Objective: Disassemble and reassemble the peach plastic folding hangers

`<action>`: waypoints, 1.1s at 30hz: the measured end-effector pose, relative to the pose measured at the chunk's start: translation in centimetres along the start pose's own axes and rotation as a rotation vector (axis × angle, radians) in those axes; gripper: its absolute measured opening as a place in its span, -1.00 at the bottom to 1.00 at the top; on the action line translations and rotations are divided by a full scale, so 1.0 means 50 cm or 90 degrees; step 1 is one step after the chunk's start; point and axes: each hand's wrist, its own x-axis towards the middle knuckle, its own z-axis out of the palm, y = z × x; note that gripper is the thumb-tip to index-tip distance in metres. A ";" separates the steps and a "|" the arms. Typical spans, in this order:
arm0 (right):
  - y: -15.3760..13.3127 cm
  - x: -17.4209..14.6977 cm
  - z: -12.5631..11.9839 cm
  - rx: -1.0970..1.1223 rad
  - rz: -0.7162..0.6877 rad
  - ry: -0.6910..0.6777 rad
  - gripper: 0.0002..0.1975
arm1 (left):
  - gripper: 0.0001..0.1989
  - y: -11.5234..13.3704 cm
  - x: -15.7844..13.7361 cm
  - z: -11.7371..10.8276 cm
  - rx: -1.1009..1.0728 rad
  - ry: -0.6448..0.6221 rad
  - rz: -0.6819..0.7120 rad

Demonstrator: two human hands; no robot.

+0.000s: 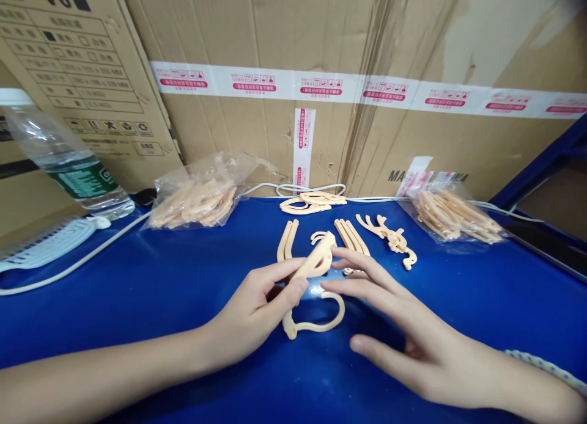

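From where I stand, the cream plastic piece (316, 259) is up in front of the person, above the middle of the worktop (137, 289), gripped in the left hand (259, 308). That hand's thumb and fingers are closed firmly on its middle. Its long axis slants from low on the left to high on the right, and a curved hook (343, 311) swings out rightward from its lower end.

The right hand (422, 350) has hold of nothing: its fingers are spread, the thumb well apart from them. The piece lies to the left of those fingertips, its upper end nearest the index finger; whether they touch I can't tell. The left hand is the nearer, being already on it.

Just beyond lie two slim strips (284, 237), another row of strips (351, 234) and a jumbled cluster (394, 241) of similar parts. Behind them sit some looped pieces (321, 196), with a clear left bag (197, 204) and right bag (454, 216) of more to either side.

At the far left are a pale hairbrush (55, 244) and a bottle (92, 167), its green label too blurred for me to read. The left carton (68, 51) says "V6" above a printed table. The big carton (257, 21) carries white tape (279, 76) with red bands of Chinese characters; lower right, lettering begins "MA", part covered.
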 end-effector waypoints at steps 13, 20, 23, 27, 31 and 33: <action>0.027 0.023 0.005 0.480 0.216 0.188 -0.78 | -0.72 -0.002 -0.005 0.000 0.305 0.098 0.113; 0.038 0.024 0.024 0.636 0.334 -0.012 -0.65 | -0.74 -0.018 -0.001 -0.003 0.691 0.026 0.318; 0.031 0.023 0.030 0.669 0.343 -0.061 -0.65 | -0.76 -0.014 -0.002 0.002 0.807 -0.021 0.406; 0.019 0.023 0.032 0.705 0.402 -0.104 -0.61 | -0.78 -0.008 -0.007 0.009 0.850 -0.047 0.431; 0.001 0.024 0.030 0.690 0.436 -0.101 -0.59 | -0.81 0.002 -0.017 0.016 0.897 -0.049 0.449; -0.009 0.022 0.030 0.661 0.434 -0.078 -0.60 | -0.79 0.009 -0.023 0.019 0.903 -0.041 0.457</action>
